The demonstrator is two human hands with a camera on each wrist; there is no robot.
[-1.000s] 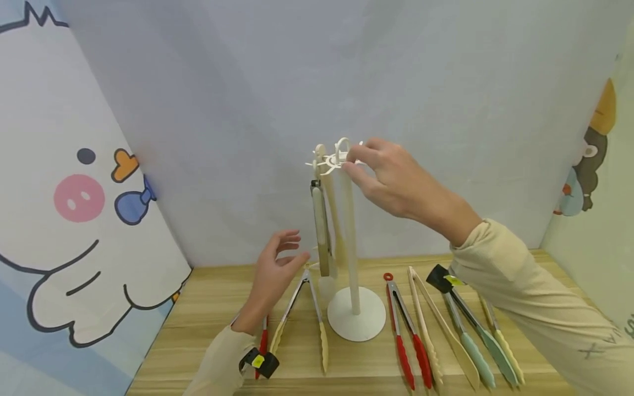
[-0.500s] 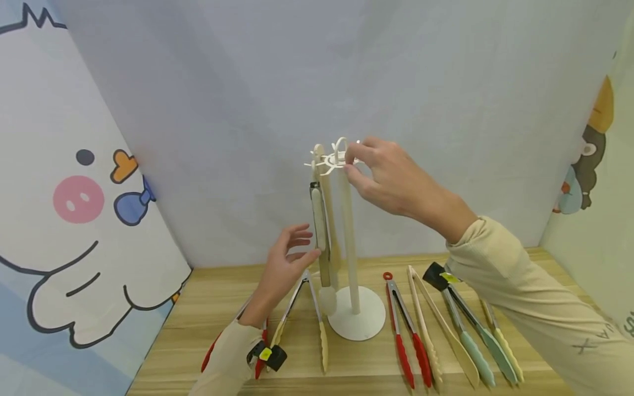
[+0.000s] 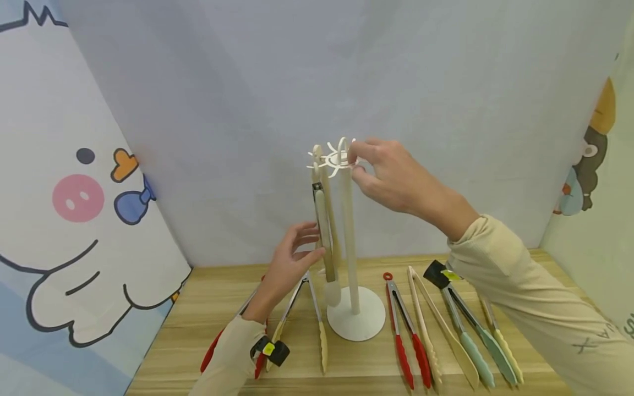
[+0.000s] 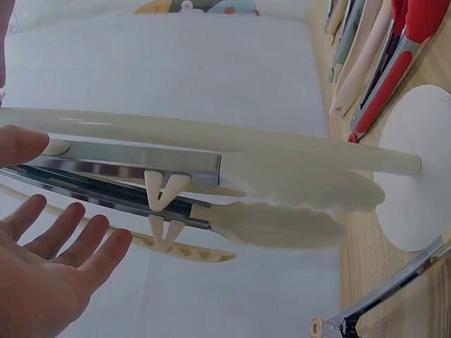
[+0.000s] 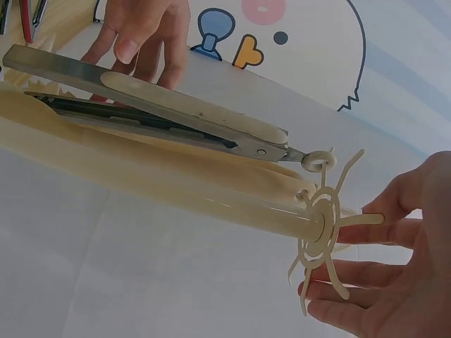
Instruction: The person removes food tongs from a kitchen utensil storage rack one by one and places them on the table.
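Observation:
A white utensil stand (image 3: 349, 242) has a ring of hooks (image 3: 339, 159) on top and a round base. Metal tongs (image 3: 326, 234) with pale grips and white wavy tips hang from one hook; beige tongs (image 5: 232, 163) hang behind them. My left hand (image 3: 292, 264) is beside the metal tongs. In the left wrist view its thumb (image 4: 25, 144) lies at their edge, while the spread fingers (image 4: 74, 243) are on the other side. My right hand (image 3: 391, 176) holds the hook ring at its right side with bent fingers; in the right wrist view the fingers (image 5: 359, 271) reach among the hooks.
On the wooden table (image 3: 361, 363) lie yellow-tipped tongs (image 3: 322, 341) and red-tipped tongs (image 3: 213, 349) to the left. Right of the base (image 3: 356, 324) are red tongs (image 3: 418, 352), beige tongs (image 3: 460, 352) and green tongs (image 3: 477, 352). A grey wall cloth stands behind.
My left hand has moved right, up to the hanging metal tongs. The hook ring has turned a little and the tongs have shifted slightly. My right hand stays at the ring.

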